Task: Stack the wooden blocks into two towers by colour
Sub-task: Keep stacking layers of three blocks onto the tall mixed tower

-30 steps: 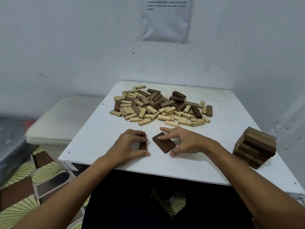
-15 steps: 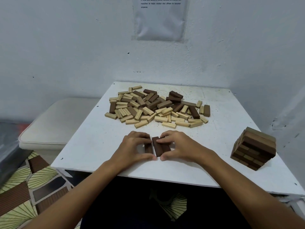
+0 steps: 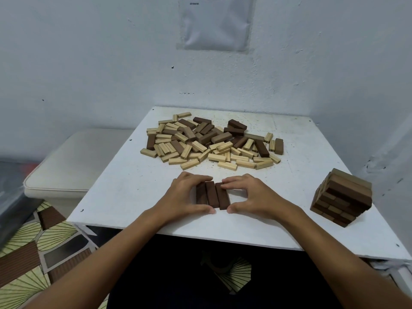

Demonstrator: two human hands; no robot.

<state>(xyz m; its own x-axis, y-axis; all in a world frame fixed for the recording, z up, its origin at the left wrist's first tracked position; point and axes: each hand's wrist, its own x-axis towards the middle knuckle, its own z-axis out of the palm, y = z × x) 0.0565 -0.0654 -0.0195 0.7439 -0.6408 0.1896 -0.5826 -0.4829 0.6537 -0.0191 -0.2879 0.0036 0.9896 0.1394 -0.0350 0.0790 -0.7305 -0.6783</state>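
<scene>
1. The white worktop fills the middle of the view, speckled with dark flecks and pushed into the corner of a pale wall.
2. A padded cream seat sits just beside the worktop's left edge, with a patterned floor mat below it.
3. A plastic-sleeved notice hangs on the wall above; its print is too small to read.
4. At the back of the worktop sprawls the loose pile of blocks, light and dark pieces jumbled together, some lying across others.
5. Over on the right, near the front edge, stands the dark tower, several layers high and leaning a little, with a paler layer on top.
6. The left hand comes in from below, fingers curled over the far end of the row, thumb tip pressing at the near end: the grip is closed on the blocks.
7. The right hand mirrors it, fingertips on the far end of the rightmost block and thumb at the near end, so this grip too is clamped on the row.
8. Between both hands, near the front middle of the worktop, lie the three dark blocks, flat, side by side and touching, long sides pointing away from the person.
</scene>
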